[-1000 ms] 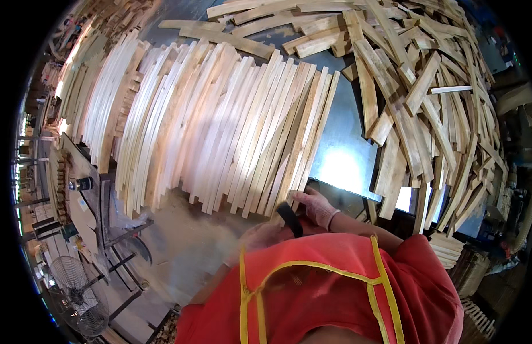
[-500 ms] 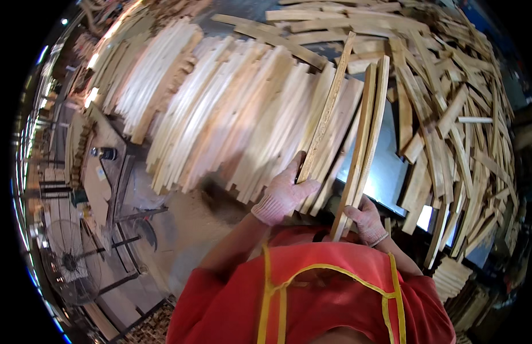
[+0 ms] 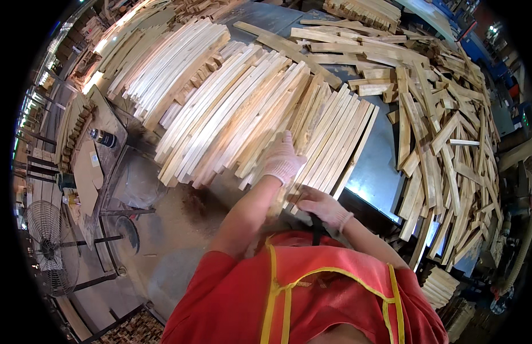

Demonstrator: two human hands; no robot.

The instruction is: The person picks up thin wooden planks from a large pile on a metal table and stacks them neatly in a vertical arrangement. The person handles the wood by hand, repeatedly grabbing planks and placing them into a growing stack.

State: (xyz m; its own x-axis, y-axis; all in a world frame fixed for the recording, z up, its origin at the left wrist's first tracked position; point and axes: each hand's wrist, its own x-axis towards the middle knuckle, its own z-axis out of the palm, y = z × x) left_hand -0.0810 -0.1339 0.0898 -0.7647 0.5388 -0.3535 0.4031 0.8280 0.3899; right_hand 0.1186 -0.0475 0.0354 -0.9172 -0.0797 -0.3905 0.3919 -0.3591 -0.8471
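Both my hands wear pale knitted gloves. My left hand (image 3: 282,161) lies on the row of wooden strips (image 3: 243,114), a finger stretched along them and the thumb spread aside. At the near ends of the strips, my right hand (image 3: 323,207) is closed with its fingers bent around a wooden strip (image 3: 290,202); the fingertips are partly hidden. The strips to the right of my left hand (image 3: 337,143) lie side by side, their narrow edges up, with slightly uneven ends.
A heap of loose wooden pieces (image 3: 432,143) spreads over the right of the metal table (image 3: 372,166). Another bundle of strips (image 3: 174,69) lies far left. To the left are a side table (image 3: 111,114) holding a dark can (image 3: 102,137), and a caged fan (image 3: 48,246).
The separate strips I held raised in both hands now lie down among the row. My left hand has moved up and onto the strips; my right hand has shifted left to their near ends.
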